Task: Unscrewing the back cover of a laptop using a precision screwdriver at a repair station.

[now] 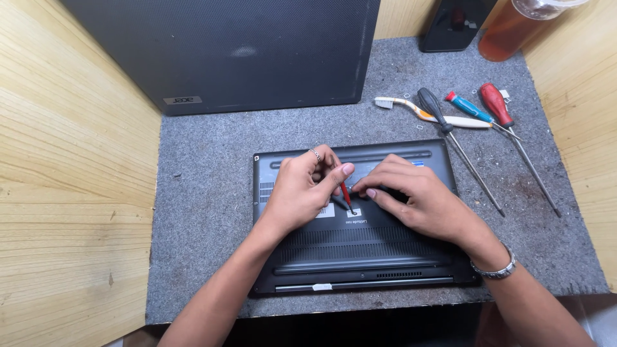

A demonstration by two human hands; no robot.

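Observation:
A black laptop lies upside down on the grey felt mat, bottom cover up. My left hand, with a ring on one finger, grips a small red-handled screwdriver whose tip rests on the cover near a white sticker. My right hand rests on the cover just right of the tip, fingertips touching the tool's lower end. A metal bracelet circles my right wrist.
A second dark laptop stands at the back. To the right lie a toothbrush, black-, blue- and red-handled screwdrivers, and small loose screws. A bottle of amber liquid and a dark object stand at the back right. Wooden walls enclose the mat.

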